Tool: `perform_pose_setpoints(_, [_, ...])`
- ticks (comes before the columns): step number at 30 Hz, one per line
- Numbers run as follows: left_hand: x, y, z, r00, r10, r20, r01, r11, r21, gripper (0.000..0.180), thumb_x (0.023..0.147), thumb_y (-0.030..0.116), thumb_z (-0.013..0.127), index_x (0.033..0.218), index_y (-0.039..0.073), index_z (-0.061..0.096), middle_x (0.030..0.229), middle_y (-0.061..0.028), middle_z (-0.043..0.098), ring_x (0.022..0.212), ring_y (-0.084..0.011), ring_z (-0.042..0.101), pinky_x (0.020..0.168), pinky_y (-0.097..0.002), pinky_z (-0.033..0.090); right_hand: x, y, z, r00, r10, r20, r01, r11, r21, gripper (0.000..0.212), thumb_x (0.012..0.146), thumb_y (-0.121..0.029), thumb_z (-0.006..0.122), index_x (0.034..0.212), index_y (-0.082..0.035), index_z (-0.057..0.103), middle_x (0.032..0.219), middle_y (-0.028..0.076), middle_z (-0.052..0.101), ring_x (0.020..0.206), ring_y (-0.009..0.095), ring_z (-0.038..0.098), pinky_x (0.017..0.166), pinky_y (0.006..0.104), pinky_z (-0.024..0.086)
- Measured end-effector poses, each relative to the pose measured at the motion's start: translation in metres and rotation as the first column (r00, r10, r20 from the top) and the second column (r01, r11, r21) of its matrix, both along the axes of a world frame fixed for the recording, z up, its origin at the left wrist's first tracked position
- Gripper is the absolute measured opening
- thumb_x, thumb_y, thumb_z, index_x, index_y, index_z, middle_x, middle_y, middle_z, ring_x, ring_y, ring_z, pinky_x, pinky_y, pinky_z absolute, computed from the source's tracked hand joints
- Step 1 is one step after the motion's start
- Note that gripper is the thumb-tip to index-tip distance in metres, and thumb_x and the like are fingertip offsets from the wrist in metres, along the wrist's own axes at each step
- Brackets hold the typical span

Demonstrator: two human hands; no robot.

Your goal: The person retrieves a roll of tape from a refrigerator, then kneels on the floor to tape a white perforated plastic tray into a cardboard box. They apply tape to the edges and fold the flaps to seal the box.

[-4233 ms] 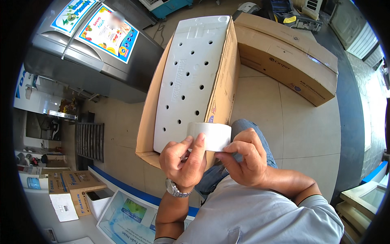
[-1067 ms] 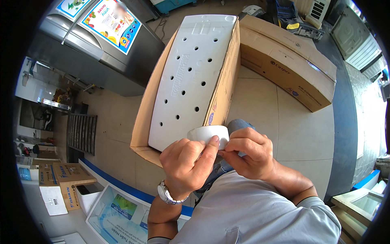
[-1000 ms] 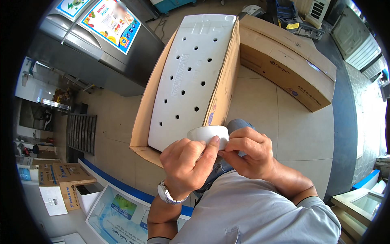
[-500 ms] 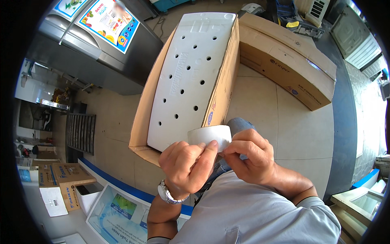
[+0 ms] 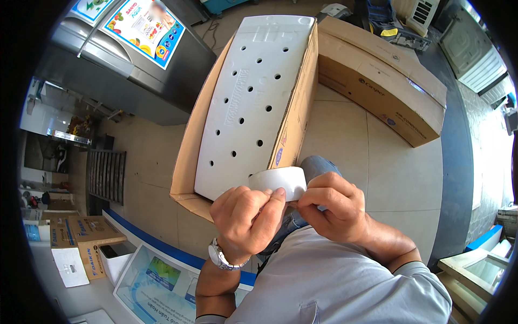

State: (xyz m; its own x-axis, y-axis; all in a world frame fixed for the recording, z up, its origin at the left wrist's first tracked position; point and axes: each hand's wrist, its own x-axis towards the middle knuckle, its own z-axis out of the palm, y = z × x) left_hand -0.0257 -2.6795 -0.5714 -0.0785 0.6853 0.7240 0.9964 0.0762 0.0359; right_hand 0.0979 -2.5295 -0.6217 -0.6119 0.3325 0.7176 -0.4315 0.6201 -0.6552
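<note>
A white roll of tape is held up in front of my body, over the near end of an open carton. My left hand grips it from the near side, thumb pressed against its face. The fingers of my right hand are pinched together at the roll's right edge; whether a tape end lies between them is hidden. Beyond the hands stands the open cardboard box, with a white foam block full of round holes filling it. A metal watch is on my left wrist.
Right of the open box lies a long closed carton. A grey refrigerator stands at the far left. Smaller cartons and a phone rest on a counter at the lower left. A glazed frame is at the lower right.
Almost nothing differs. Both hands stay at the tape roll, which has shifted very slightly; the view has moved a little.
</note>
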Motion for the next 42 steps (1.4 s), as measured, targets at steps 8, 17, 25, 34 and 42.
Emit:
perform_pose_setpoints(8, [0.0,0.0,0.002,1.0,-0.022,-0.011,0.022,1.0,-0.011,0.031,0.063,-0.007,0.087,0.089,0.005,0.075,0.079,-0.001,0.055,0.055,-0.0144,0.053,0.044,-0.0285,0.042,0.002,0.001,0.008,0.996,0.052,0.068,-0.052,0.999,-0.003,0.026,0.082,0.003,0.082,0.101,-0.002,0.065,0.089,0.008,0.063,0.069,0.022,0.066,0.054,0.0335,0.056])
perform_pose_setpoints(17, [-0.001,-0.001,0.003,1.0,-0.026,0.006,0.026,1.0,-0.012,0.032,0.062,-0.007,0.086,0.089,0.005,0.075,0.077,-0.0012,0.054,0.055,-0.0151,0.054,0.044,-0.0289,0.041,0.003,0.001,0.005,0.997,0.058,0.041,-0.058,0.998,0.002,0.025,0.083,0.0,0.083,0.103,-0.004,0.067,0.09,0.009,0.063,0.069,0.022,0.068,0.054,0.0337,0.058])
perform_pose_setpoints(25, [-0.005,0.001,0.007,0.998,-0.062,-0.024,0.062,0.998,-0.003,0.014,0.073,0.0,0.078,0.087,0.001,0.075,0.072,-0.0017,0.056,0.054,-0.013,0.054,0.045,-0.0259,0.043,0.003,0.0,0.005,0.997,0.066,0.043,-0.067,0.998,0.001,0.027,0.082,0.0,0.084,0.103,-0.005,0.068,0.09,0.009,0.061,0.068,0.022,0.066,0.055,0.0342,0.058])
perform_pose_setpoints(34, [-0.003,-0.004,0.006,0.999,-0.054,-0.002,0.054,0.998,-0.036,0.027,0.066,-0.006,0.086,0.089,0.004,0.074,0.077,-0.0015,0.056,0.053,-0.0146,0.054,0.045,-0.0289,0.041,0.001,0.0,0.011,0.992,0.09,0.084,-0.09,0.996,-0.001,0.025,0.085,0.003,0.08,0.104,-0.001,0.065,0.092,0.011,0.062,0.071,0.023,0.066,0.057,0.0349,0.059])
perform_pose_setpoints(42, [-0.006,-0.002,0.006,0.997,-0.073,-0.038,0.073,0.997,-0.003,0.013,0.075,0.0,0.079,0.086,0.001,0.074,0.074,-0.0016,0.057,0.053,-0.0126,0.053,0.043,-0.0259,0.036,0.002,-0.005,0.001,0.997,0.052,0.049,-0.05,0.998,-0.04,0.027,0.083,0.008,0.078,0.105,0.001,0.065,0.094,0.012,0.062,0.074,0.024,0.067,0.058,0.034,0.057])
